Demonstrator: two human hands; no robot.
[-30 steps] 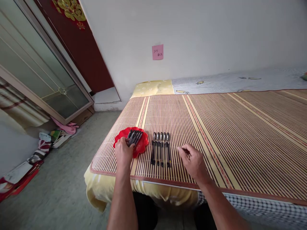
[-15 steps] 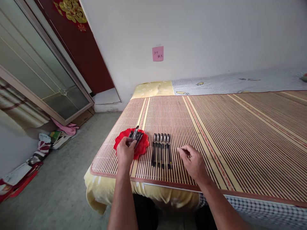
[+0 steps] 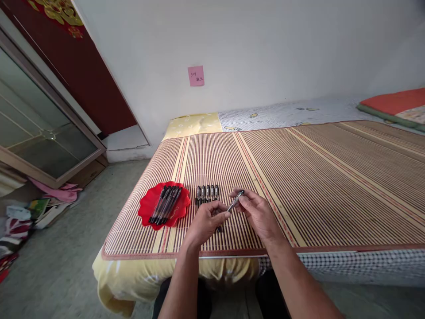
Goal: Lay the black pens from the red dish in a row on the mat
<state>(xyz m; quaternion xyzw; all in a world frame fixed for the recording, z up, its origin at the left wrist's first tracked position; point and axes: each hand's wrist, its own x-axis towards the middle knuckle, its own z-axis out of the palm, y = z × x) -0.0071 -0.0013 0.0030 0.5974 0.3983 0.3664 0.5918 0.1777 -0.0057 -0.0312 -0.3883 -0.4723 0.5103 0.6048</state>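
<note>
A black-capped pen [image 3: 235, 200] is held slantwise between my two hands, above the striped mat. My left hand [image 3: 207, 221] pinches its lower end. At the capped end, my right hand [image 3: 257, 212] has its thumb and fingers closed around the pen. Behind my left hand lies a row of several pens [image 3: 207, 192], side by side with caps pointing away from me; their lower parts are mostly hidden by that hand. To the left, a red scalloped plate [image 3: 145, 208] holds several more pens [image 3: 166, 204] in a slanted bunch.
The bamboo mat [image 3: 299, 190] covers the bed, with a yellow sheet [image 3: 142, 274] hanging over the front edge. Folded orange bedding [image 3: 398, 104] lies at the far right. A pink note [image 3: 196, 75] is on the wall. Clothes and papers [image 3: 36, 208] lie on the floor at left.
My left hand has moved right from the red plate with a pen, and my right hand has come to grip its capped end. The view has turned right.
</note>
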